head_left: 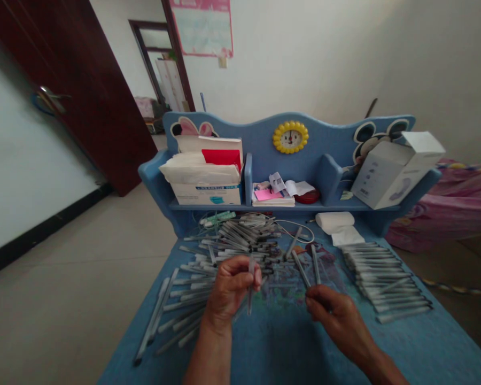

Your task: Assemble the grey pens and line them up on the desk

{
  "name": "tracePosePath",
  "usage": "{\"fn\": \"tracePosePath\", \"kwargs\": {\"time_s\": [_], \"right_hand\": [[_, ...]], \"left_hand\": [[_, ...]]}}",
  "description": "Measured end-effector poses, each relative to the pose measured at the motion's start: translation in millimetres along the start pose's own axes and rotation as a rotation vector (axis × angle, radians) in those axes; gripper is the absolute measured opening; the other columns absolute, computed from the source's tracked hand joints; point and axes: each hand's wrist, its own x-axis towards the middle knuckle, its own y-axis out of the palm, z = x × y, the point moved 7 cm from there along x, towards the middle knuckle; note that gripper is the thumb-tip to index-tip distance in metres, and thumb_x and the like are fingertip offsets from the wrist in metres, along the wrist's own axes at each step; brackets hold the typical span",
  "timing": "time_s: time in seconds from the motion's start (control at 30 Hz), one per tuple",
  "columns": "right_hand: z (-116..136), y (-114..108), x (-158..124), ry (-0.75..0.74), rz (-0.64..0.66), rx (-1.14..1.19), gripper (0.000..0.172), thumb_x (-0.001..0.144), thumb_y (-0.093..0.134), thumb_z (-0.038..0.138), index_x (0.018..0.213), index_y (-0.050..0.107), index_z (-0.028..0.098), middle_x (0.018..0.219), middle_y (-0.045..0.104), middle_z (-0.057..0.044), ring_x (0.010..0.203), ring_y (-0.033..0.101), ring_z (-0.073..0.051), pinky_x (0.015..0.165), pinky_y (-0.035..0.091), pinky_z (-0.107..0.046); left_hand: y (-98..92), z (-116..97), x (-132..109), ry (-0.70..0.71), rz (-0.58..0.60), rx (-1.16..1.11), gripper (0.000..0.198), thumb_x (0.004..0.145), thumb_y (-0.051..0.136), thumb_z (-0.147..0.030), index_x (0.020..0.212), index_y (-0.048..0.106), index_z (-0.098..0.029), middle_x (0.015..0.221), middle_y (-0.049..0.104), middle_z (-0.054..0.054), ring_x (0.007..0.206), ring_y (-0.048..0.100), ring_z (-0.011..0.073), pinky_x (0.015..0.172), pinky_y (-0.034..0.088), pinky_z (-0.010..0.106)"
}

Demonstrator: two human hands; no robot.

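Observation:
My left hand is closed around a thin grey pen barrel that it holds nearly upright over the blue desk. My right hand hovers just right of it, fingers pinched together; what they hold is too small to make out. Behind the hands lies a loose heap of grey pens. More pens are spread out to the left. A neat row of pens lies at the right.
The desk's blue shelf back carries a yellow clock, stacked boxes and papers, notebooks and a tilted white box. A white roll sits near the shelf. A dark red door stands open at left.

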Motion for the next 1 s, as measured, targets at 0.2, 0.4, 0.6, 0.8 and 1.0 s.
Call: {"fn": "tracePosePath", "kwargs": {"time_s": [0.2, 0.4, 0.6, 0.8, 1.0], "right_hand": [[9.3, 18.3, 43.2, -0.082, 0.061, -0.3, 0.027, 0.082, 0.045, 0.026, 0.096, 0.067, 0.021, 0.063, 0.066, -0.001, 0.056, 0.06, -0.017, 0.052, 0.042, -0.024], [24.8, 52.2, 113.0, -0.17, 0.25, -0.925, 0.034, 0.087, 0.035, 0.019, 0.109, 0.061, 0.024, 0.082, 0.071, -0.008, 0.079, 0.066, -0.02, 0.066, 0.046, -0.024], [28.3, 75.7, 150.5, -0.259, 0.341, -1.046, 0.036, 0.084, 0.037, 0.012, 0.109, 0.059, 0.024, 0.086, 0.07, -0.012, 0.084, 0.066, -0.025, 0.07, 0.048, -0.032], [30.7, 80.6, 158.2, -0.319, 0.394, -1.114, 0.038, 0.084, 0.036, 0.013, 0.115, 0.055, 0.023, 0.091, 0.069, -0.014, 0.086, 0.065, -0.026, 0.071, 0.048, -0.034], [30.3, 78.5, 160.4, -0.335, 0.409, -1.152, 0.036, 0.085, 0.033, 0.012, 0.111, 0.056, 0.019, 0.089, 0.068, -0.015, 0.085, 0.065, -0.026, 0.072, 0.047, -0.033]], "left_hand": [[-14.8, -4.2, 3.9, 0.087, -0.097, -0.068, 0.031, 0.057, 0.078, -0.027, 0.086, 0.071, -0.022, 0.056, 0.06, 0.0, 0.051, 0.051, 0.0101, 0.046, 0.038, 0.019], [-17.9, -0.7, 4.5, 0.067, -0.134, -0.053, 0.037, 0.058, 0.077, -0.026, 0.094, 0.069, -0.024, 0.054, 0.057, -0.002, 0.051, 0.049, 0.0097, 0.046, 0.038, 0.019], [-24.0, 1.0, 4.3, 0.06, -0.151, -0.059, 0.038, 0.06, 0.075, -0.024, 0.097, 0.068, -0.022, 0.054, 0.056, -0.002, 0.05, 0.05, 0.0095, 0.046, 0.038, 0.019], [-25.8, 3.8, 4.4, 0.052, -0.165, -0.073, 0.036, 0.06, 0.075, -0.024, 0.095, 0.069, -0.02, 0.055, 0.058, -0.001, 0.05, 0.05, 0.0094, 0.046, 0.038, 0.019], [-26.7, 3.8, 4.9, 0.036, -0.187, -0.07, 0.035, 0.06, 0.075, -0.023, 0.094, 0.069, -0.019, 0.056, 0.06, 0.0, 0.049, 0.051, 0.0089, 0.047, 0.039, 0.019]]}}
